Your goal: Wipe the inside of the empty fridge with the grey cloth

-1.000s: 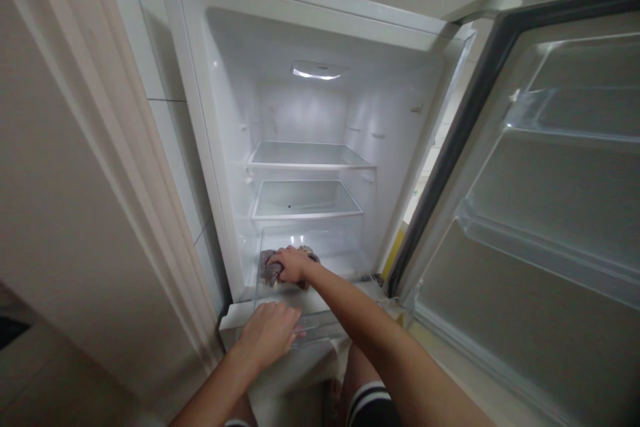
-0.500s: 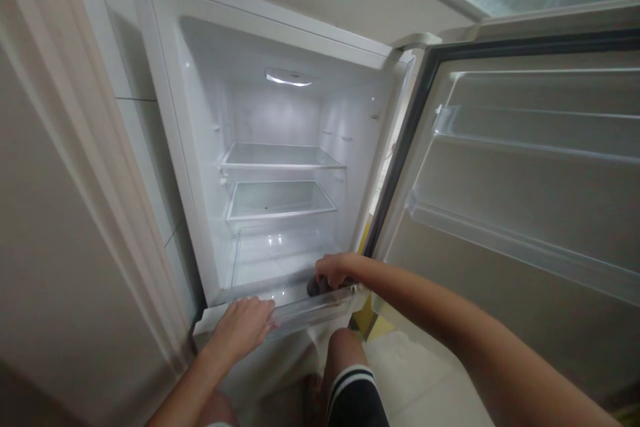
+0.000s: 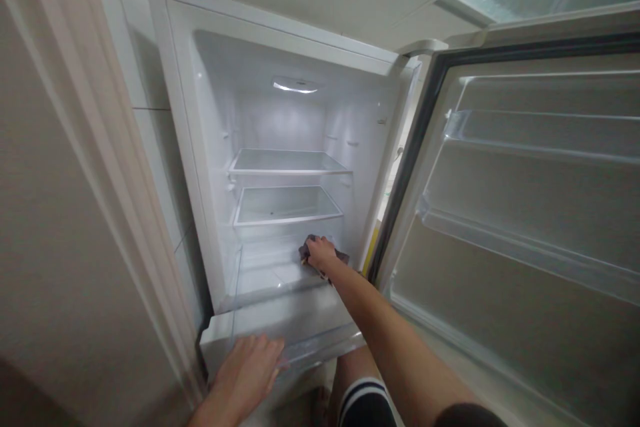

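An open, empty fridge stands before me with a clear drawer [image 3: 260, 310] pulled out at the bottom. My right hand [image 3: 320, 252] is closed on a dark grey cloth [image 3: 306, 250] and presses it against the drawer's far right inner corner. My left hand [image 3: 250, 367] rests on the drawer's front edge, fingers curled over the rim. Two glass shelves [image 3: 290, 163] sit above the drawer with nothing on them.
The fridge door [image 3: 525, 213] hangs open to the right, with bare clear door bins [image 3: 530, 133]. A pale door frame and wall [image 3: 75, 213] close in on the left. My knee and a striped shorts hem [image 3: 363, 397] are below the drawer.
My right hand with the cloth moved from the drawer's left side to its front right, then back to the far right corner. The left hand kept hold of the drawer front.
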A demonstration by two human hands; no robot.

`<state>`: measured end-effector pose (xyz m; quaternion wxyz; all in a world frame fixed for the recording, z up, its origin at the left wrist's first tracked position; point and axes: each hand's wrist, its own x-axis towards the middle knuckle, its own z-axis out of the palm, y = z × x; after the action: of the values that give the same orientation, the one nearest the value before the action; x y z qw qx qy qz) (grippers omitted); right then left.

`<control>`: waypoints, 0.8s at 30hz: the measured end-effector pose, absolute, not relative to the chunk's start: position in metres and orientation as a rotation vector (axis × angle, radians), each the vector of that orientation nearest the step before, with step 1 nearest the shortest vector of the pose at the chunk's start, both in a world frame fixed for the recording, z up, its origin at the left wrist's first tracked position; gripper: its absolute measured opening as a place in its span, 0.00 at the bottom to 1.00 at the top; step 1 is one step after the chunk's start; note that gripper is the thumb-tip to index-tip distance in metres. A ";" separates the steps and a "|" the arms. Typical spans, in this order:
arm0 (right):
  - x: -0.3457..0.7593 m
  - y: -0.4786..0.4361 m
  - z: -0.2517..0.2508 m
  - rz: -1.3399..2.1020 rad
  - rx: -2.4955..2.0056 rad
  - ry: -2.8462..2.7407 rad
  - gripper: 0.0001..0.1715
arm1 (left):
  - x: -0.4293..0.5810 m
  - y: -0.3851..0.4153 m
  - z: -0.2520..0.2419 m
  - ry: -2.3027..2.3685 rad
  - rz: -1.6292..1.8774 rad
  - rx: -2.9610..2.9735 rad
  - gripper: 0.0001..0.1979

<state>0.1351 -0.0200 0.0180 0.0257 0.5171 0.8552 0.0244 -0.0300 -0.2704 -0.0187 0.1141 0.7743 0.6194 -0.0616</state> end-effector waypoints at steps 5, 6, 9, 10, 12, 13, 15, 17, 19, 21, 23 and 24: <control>0.075 -0.034 0.005 -0.070 1.365 2.849 0.27 | -0.028 -0.265 -0.014 1.813 -0.185 2.260 0.19; 0.062 -0.041 0.003 -0.122 1.266 2.889 0.26 | -0.027 -0.265 -0.014 1.817 -0.187 2.267 0.19; 0.029 -0.062 -0.004 -0.307 0.959 2.960 0.26 | -0.023 -0.264 -0.013 1.875 -0.181 2.274 0.18; 0.023 -0.068 -0.005 -0.362 0.889 2.961 0.26 | -0.021 -0.264 -0.012 1.895 -0.183 2.271 0.18; 0.022 -0.077 -0.007 -0.467 0.824 2.920 0.25 | -0.020 -0.263 -0.009 1.919 -0.177 2.273 0.18; 0.027 -0.080 -0.007 -0.528 0.791 2.888 0.25 | -0.020 -0.263 -0.006 1.925 -0.174 2.274 0.18; 0.048 -0.084 -0.006 -0.687 0.682 2.798 0.24 | -0.022 -0.262 -0.002 1.936 -0.177 2.277 0.19; 0.079 -0.086 0.000 -0.768 0.612 2.688 0.22 | -0.026 -0.262 -0.001 1.951 -0.204 2.278 0.20; 0.117 -0.088 0.013 -0.661 0.648 2.593 0.21 | -0.031 -0.263 -0.001 1.961 -0.223 2.292 0.20; 0.155 -0.089 0.033 -0.383 0.730 2.576 0.21 | -0.036 -0.262 -0.001 1.960 -0.220 2.311 0.20; 0.188 -0.092 0.054 -0.098 0.836 2.661 0.21 | -0.040 -0.262 -0.002 1.945 -0.217 2.313 0.20; 0.202 -0.093 0.063 0.010 0.908 2.727 0.21 | -0.042 -0.261 -0.002 1.933 -0.218 2.311 0.20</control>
<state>0.2016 -0.0931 0.0630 0.1332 0.3132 0.9403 0.0036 -0.0421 -0.2609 -0.0023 0.0603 0.7636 0.6388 -0.0722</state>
